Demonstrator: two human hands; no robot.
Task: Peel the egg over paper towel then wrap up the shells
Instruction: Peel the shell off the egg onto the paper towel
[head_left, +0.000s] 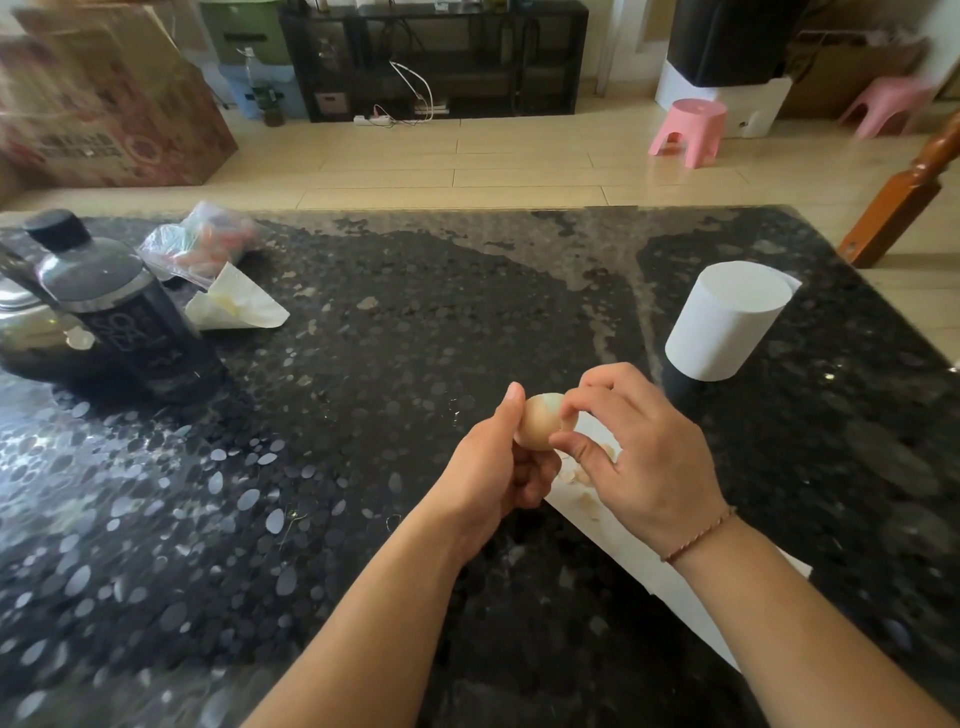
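Writing: the dark canister (124, 306) at left carries pale lettering, too blurred to read; the cardboard box (104, 104) on the floor has red print, also unreadable. Surface: a black speckled stone table (363, 364), glossy, with pale oval flecks and window glare across the far half. Room: light wood-plank floor, a black shelf unit (434, 57) against the far wall with white cables in front of it, and a brown wooden chair leg at the right edge.

Counts: one egg (540, 423), two pink stools (688, 130), one white paper roll (727, 319) standing upright at right, one plastic bag (202, 244) with coloured contents, one crumpled tissue (236, 301) just beside it, one metal pot lid at the far left.

Left hand (498, 467) is closed around the egg, held above the table at the edge of the paper towel (670, 577). Right hand (639, 447) pinches the egg's upper right side with thumb and forefinger; a patch of white shows there. Several shell bits (587, 483) lie on the towel, under the right hand. Thin cord bracelet on the right wrist.
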